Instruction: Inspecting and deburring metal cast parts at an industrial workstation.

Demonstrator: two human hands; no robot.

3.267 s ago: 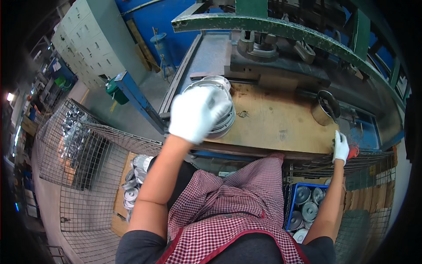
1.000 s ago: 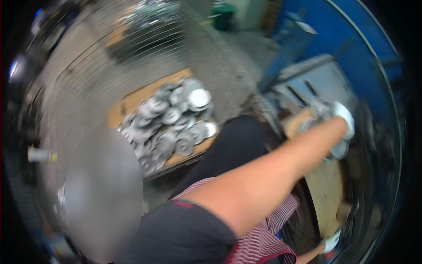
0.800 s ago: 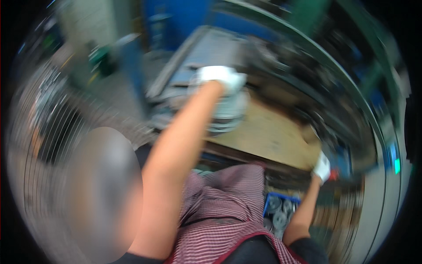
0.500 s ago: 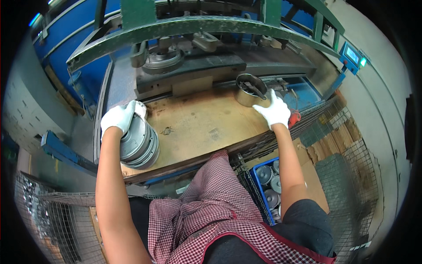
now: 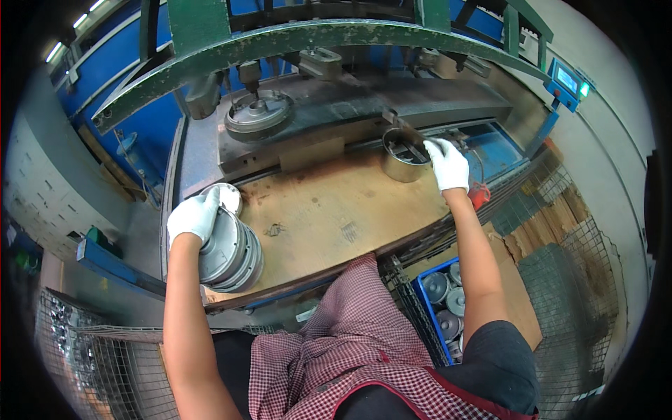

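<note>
My left hand, in a white glove, grips the edge of the upper round grey metal disc of a stack at the bench's left end. Its fingertips are partly hidden. Behind the stack a paler disc shows. My right hand, also gloved, is closed on the end of a dark, flat, stick-like tool. The tool slants up and left above a round metal pot, which has other dark pieces inside.
A machine with a green frame stands over the bench; a metal disc sits beneath its left head. A blue control box is at the right. Below the bench, a blue crate holds several discs. Wire mesh baskets flank me.
My right hand has closed from spread fingers and lifted the dark tool, which was leaning in the pot. My left hand stays at the disc stack. The whole view has shifted slightly.
</note>
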